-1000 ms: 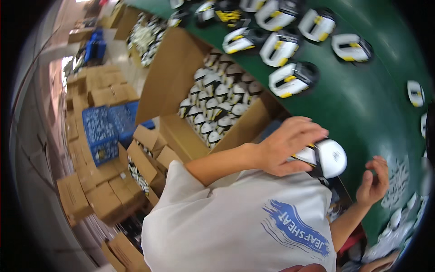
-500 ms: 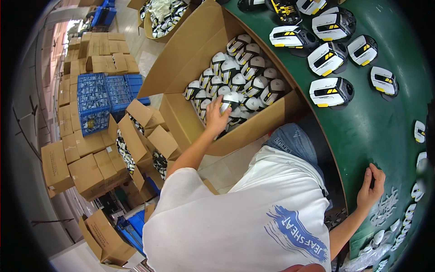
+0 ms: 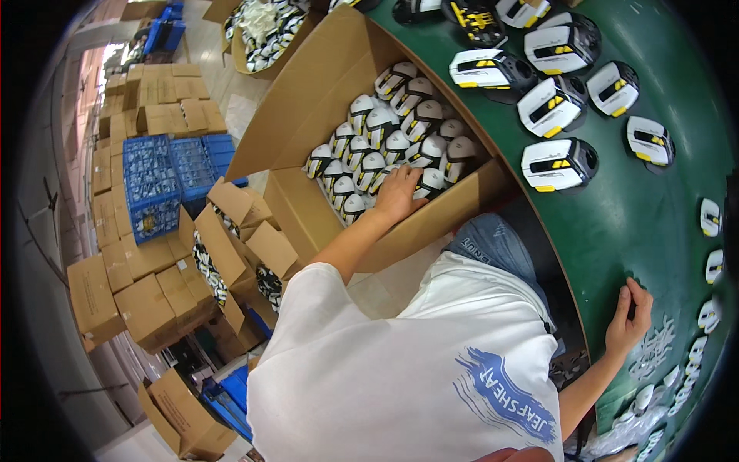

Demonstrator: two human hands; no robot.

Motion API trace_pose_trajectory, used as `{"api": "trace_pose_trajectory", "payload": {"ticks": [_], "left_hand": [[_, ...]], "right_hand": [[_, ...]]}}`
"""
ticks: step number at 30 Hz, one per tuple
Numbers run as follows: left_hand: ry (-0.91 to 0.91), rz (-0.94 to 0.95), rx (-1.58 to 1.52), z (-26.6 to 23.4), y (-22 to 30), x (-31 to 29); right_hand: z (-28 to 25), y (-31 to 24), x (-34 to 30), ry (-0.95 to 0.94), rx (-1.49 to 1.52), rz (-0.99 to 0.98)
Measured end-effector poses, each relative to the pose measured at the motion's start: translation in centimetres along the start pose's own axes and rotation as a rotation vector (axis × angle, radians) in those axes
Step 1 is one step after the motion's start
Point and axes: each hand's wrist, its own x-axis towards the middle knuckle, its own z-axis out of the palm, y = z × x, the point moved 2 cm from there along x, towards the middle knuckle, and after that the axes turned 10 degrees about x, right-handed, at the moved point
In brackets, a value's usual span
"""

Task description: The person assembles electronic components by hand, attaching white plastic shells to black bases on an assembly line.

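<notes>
My left hand (image 3: 396,194) lies palm down inside a large open cardboard box (image 3: 304,219). Its fingers are stretched over rounded white-and-black plastic housings (image 3: 381,127) with yellow accents, packed in rows. The thumb is spread toward the box's near wall; the pieces directly beneath the palm are hidden. My right hand (image 3: 630,319) rests at the edge of the green table (image 3: 593,239), fingers loosely bent with a gap between thumb and forefinger. Nothing shows in it. Next to it lies a heap of small grey strips (image 3: 653,350).
Several larger white-and-black housings (image 3: 560,164) stand on the table's far part; small white parts (image 3: 710,218) line its right side. Stacked cartons (image 3: 158,296) and blue crates (image 3: 150,185) fill the floor at left. Another filled box (image 3: 269,38) stands at the back.
My left hand has moved right and slightly nearer within the box. The white-and-black housing under its fingers before no longer shows in its grasp. My right hand has stayed in place.
</notes>
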Motion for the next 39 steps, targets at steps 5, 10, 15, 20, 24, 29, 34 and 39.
{"api": "trace_pose_trajectory", "payload": {"ticks": [5,10,15,20,24,29,34,39], "left_hand": [[0.101,0.049,-0.207,1.5,-0.1,3.6],[0.246,-0.076,-0.215,-0.8,-1.3,1.3],[0.751,0.088,-0.459,-13.4,7.5,3.4],[0.719,0.804,-0.413,-25.7,27.4,9.4],[0.239,0.990,-0.509,-27.2,44.7,14.4],[0.308,1.103,-0.016,-20.9,58.3,23.6],[0.317,0.944,0.000,-19.3,62.1,26.8],[0.290,1.025,-0.260,-23.5,55.1,21.0]], "right_hand": [[-0.2,-1.4,-0.7,0.073,-0.033,0.132],[0.5,-2.9,1.7,0.047,0.056,-0.104],[-0.7,-3.2,0.5,0.129,0.110,-0.170],[-1.8,-2.1,-0.1,0.152,0.201,-0.142],[-3.0,-2.3,-1.8,0.125,0.213,-0.229],[-4.8,-0.6,-8.8,0.246,0.200,-0.094],[-6.2,-0.2,-11.8,0.392,0.237,0.036],[-7.0,0.3,-10.7,0.354,0.312,0.088]]}}
